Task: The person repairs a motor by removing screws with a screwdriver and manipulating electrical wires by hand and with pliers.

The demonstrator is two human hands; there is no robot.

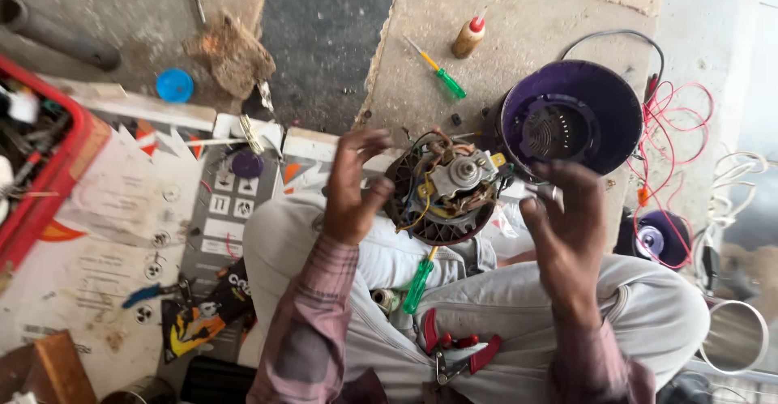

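Item: small electric motor (pixel 450 187), black round frame, copper windings, yellow wiring, resting on our lap between both hands. Left hand (pixel 353 187): fingers curled on the frame's left rim, steadying it. Right hand (pixel 567 219): fingers spread and released, just beside the motor, gripping nothing. Nearby: purple housing (pixel 572 115) on the floor beyond, green screwdriver (pixel 419 282) and red pliers (pixel 455 350) on our lap. Step, as we judge: inspecting the exposed motor; next calls for a firm two-handed hold
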